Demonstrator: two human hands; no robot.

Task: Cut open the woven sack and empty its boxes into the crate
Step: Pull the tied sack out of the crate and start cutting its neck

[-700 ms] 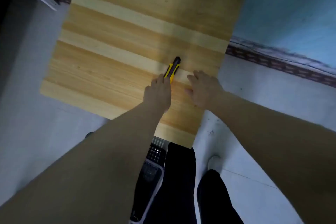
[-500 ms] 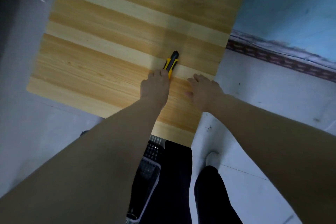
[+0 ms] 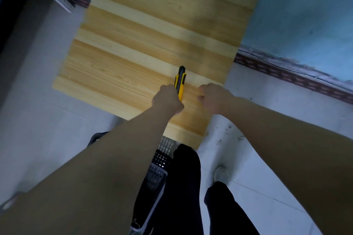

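Wooden table (image 3: 133, 47), pale striped top, standing on a light tiled floor (image 3: 38, 120) against a blue wall (image 3: 305, 5); yellow and black utility knife (image 3: 180, 82) lying near its front right corner. Left hand (image 3: 168, 99): fingers curled shut around the knife's near end; right hand (image 3: 214, 97): fingers curled in loosely, just beside the knife, holding nothing. Black slatted crate (image 3: 158, 168) on the floor under the table's near edge, beside dark trouser legs (image 3: 183, 187); sack and boxes out of view.
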